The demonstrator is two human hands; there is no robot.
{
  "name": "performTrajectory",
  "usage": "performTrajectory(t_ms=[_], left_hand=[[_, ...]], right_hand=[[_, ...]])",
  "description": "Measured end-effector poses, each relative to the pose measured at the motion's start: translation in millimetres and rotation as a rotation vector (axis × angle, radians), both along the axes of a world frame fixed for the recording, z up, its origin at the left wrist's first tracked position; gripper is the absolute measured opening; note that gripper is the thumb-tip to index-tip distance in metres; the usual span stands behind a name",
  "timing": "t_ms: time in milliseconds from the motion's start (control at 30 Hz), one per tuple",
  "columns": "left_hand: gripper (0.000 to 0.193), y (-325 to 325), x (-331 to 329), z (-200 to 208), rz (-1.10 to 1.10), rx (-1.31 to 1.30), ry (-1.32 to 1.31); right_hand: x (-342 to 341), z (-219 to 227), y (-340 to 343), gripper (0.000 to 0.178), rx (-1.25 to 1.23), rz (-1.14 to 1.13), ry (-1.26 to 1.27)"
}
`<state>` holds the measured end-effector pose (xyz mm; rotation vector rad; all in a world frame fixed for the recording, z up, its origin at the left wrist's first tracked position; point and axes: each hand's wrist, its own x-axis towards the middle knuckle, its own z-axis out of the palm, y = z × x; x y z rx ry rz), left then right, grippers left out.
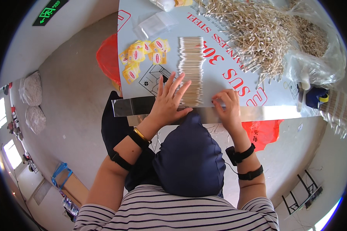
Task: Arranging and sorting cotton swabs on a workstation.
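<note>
A long neat column of cotton swabs [191, 57] lies side by side on the table, their white tips along both edges. My left hand [165, 101] is spread, its fingers lying along the left edge of the column's near end and its thumb by the nearest swabs. To the right of the column, my right hand [228, 107] is closed, with curled fingers and the thumb near the index finger. Whatever may be between those fingertips is too small to make out. A large loose heap of cotton swabs [258, 36] covers the far right of the table.
Several small yellow-and-white cards [136, 54] lie left of the column, with clear plastic bags [157, 25] beyond them. A crumpled clear bag [316, 67] sits at the right. A metal strip [266, 114] runs along the near table edge. A red bag [108, 57] hangs at the left.
</note>
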<state>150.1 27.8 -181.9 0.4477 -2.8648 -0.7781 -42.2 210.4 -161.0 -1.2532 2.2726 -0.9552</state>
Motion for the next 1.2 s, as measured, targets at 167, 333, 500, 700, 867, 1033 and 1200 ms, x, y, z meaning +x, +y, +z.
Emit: performTrajectory(t_ms=[167, 333, 500, 700, 867, 1033, 1200], left_hand=[[0.101, 3, -5, -1, 0.073, 0.020, 0.030], [0.101, 2, -5, 1, 0.101, 0.047, 0.028], [0.093, -5, -27, 10, 0.093, 0.031, 0.086], [0.070, -43, -97, 15, 0.166, -0.144, 0.101], [0.070, -59, -116, 5, 0.200, -0.262, 0.014], [0.073, -68, -106, 6, 0.165, -0.199, -0.034], [0.071, -68, -106, 6, 0.157, -0.180, 0.096]], right_hand=[[14, 1, -4, 0.018, 0.045, 0.049, 0.005], [15, 2, -6, 0.016, 0.065, 0.052, 0.018], [-4, -3, -10, 0.013, -0.022, -0.029, -0.040], [-48, 4, -33, 0.014, -0.036, -0.108, 0.185], [-108, 11, -85, 0.019, -0.024, -0.148, 0.512], [-149, 7, -137, 0.024, 0.043, -0.035, 0.595], [-161, 1, -159, 0.014, 0.121, 0.018, 0.587]])
